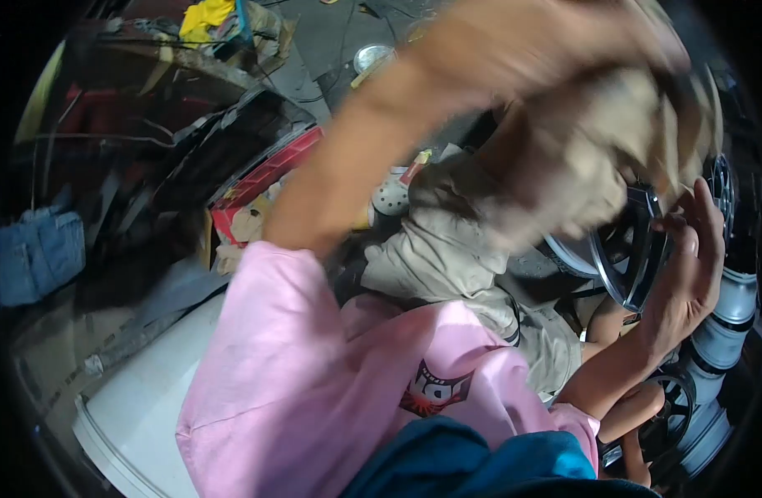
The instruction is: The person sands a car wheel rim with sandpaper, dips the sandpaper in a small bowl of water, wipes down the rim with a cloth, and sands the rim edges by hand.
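My left hand point(622, 37), smeared by motion, is raised at the upper right, closed on a crumpled beige cloth point(597, 149). The cloth hangs below it, also blurred, above the beige trousers point(443, 257). At the right, my right hand point(686, 270) is raised with fingers apart and pointing up. Its fingertips are close to the cloth's lower right edge; whether they touch is unclear. Just left of this hand stands a dark wheel with a shiny rim point(634, 249).
Silvery wheel rims point(717, 365) are stacked at the right edge. A white rounded container point(148, 398) is at the lower left. Left of centre lies a red crate point(269, 178), with a perforated light shoe point(391, 197) beside it. Blue denim point(39, 256) hangs at the far left.
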Tool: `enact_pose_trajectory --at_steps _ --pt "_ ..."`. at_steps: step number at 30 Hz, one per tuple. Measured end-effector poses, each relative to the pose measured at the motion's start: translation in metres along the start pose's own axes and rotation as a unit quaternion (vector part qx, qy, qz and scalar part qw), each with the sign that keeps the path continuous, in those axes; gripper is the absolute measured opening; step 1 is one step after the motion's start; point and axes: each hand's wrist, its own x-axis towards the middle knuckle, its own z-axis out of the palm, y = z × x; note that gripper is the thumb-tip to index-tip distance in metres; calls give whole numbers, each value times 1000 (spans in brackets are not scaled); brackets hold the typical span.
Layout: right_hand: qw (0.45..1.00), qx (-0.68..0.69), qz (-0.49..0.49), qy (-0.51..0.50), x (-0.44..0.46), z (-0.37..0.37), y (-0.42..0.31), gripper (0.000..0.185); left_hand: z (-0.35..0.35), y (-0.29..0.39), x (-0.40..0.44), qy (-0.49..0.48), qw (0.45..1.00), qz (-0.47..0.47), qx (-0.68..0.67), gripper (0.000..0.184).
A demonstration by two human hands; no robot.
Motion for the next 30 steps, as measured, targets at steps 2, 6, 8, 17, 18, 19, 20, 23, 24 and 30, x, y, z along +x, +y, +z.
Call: enact_pose_trajectory --at_steps 2,6,8,17,18,19,20,23,24,30 --pt "999 27 -2 -19 0 16 -6 34 -28 61 -40 68 997 45 18 40" --pt "992 89 60 -63 -16 22 9 27 -74 148 -159 221 927 44 300 26" --pt "990 82 103 -57 -25 25 16 26 -89 187 -207 184 895 -152 376 17" --pt "975 90 188 -72 -42 25 39 24 -125 92 -288 191 571 -371 707 24" --pt "974 82 201 -67 -44 26 38 24 -126 68 -276 207 618 -405 641 23" --pt "971 93 213 -57 -47 28 37 22 -135 34 -274 138 689 -353 618 22" --pt "970 90 218 -55 -49 29 38 22 -147 -8 -275 66 750 -296 588 21" --pt "970 96 220 -51 -59 31 44 22 -172 -142 -282 35 771 -491 404 16" --pt "967 110 228 -37 -62 33 43 22 -186 -193 -295 16 756 -516 403 19" --pt "958 80 271 -47 -82 24 53 21 -214 -276 -342 -5 681 -461 569 42"
